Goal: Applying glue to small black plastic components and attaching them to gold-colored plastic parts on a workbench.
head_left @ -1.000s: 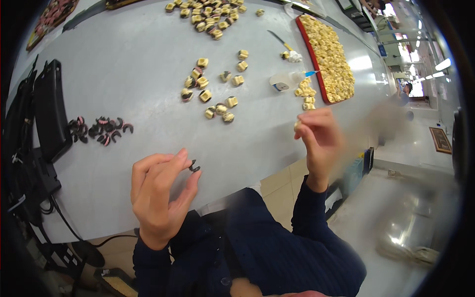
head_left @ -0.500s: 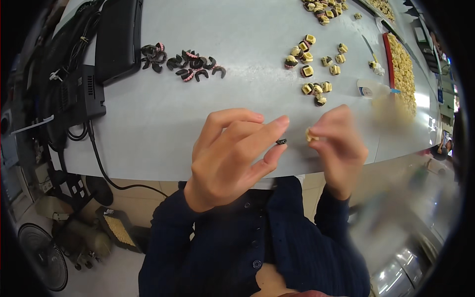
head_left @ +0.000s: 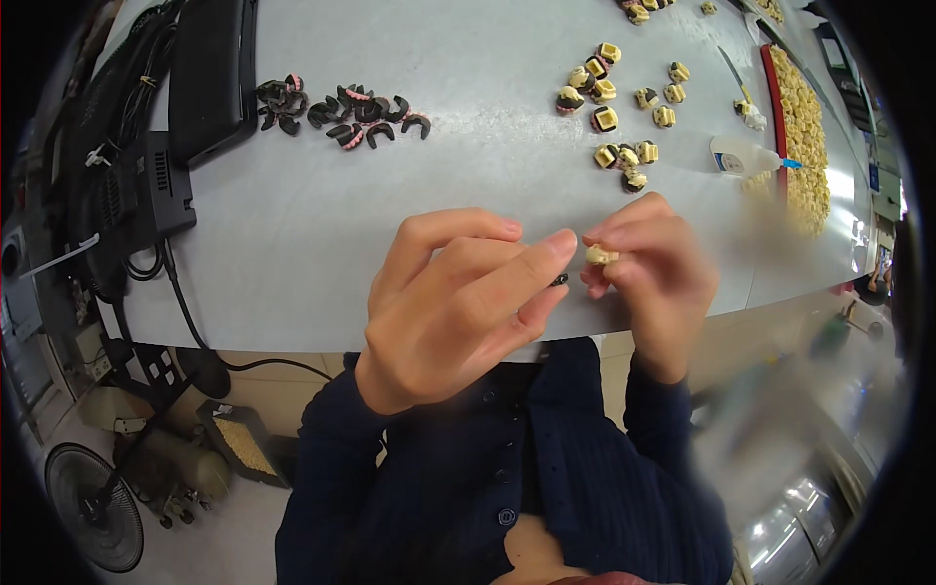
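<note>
Above the near edge of the grey table (head_left: pixel 468 166), my left hand (head_left: pixel 453 307) pinches a small dark piece (head_left: pixel 559 280) between thumb and fingers; most of it is hidden. Close beside it, my right hand (head_left: pixel 668 278) grips a small cream-coloured piece (head_left: pixel 601 256) with thumb and fingertips. The two pieces are near each other, but a gap shows between them. Beyond my left hand lie several black horseshoe-shaped pieces (head_left: pixel 378 135), some with pink ridged rows. Past my right hand sit several small cream-and-black pieces (head_left: pixel 604 119), some with square hollows.
A black case (head_left: pixel 213 83) and a black boxy device (head_left: pixel 164 185) with cables stand at the left. On the right are a clear bottle with a blue tip (head_left: pixel 743 156) and a red-edged tray (head_left: pixel 776 107) of cream pieces. A fan (head_left: pixel 93 507) stands below, left.
My right hand has moved left with the cream piece, closer to my left hand, and its fingers have shifted around it. My left hand keeps its pinch. The view has shifted slightly.
</note>
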### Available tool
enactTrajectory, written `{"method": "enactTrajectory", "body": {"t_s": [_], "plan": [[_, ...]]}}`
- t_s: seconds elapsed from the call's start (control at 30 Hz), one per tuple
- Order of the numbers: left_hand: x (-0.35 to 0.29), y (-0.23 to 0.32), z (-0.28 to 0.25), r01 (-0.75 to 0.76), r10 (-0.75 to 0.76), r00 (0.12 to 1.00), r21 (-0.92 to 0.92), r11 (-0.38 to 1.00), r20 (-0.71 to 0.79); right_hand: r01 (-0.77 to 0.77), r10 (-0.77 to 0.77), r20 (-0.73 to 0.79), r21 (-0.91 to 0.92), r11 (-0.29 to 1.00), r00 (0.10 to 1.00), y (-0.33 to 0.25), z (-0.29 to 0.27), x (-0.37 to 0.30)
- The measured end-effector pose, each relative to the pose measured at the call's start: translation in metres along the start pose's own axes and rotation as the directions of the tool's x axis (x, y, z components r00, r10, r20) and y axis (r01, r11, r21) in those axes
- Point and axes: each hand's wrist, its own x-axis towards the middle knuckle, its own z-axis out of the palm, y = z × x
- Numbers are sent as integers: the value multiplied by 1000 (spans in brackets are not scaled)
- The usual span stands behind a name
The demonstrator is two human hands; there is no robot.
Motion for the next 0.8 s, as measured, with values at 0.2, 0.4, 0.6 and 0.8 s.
{"method": "enactTrajectory", "body": {"t_s": [0.2,0.4,0.6,0.8], "plan": [[0,0,0,-12,12,1000,-10,1000,12,0,10,99,-100,995,995,0,-3,2],[0,1,-1,-16,17,999,-33,999,44,-172,169,43,69,983,985,-6,-5,5],[-2,3,-1,-19,21,999,-50,999,36,-249,239,153,53,967,959,-12,-6,11],[-1,4,2,1,-3,1000,-111,994,-21,-373,347,158,192,907,924,-10,-6,10]]}}
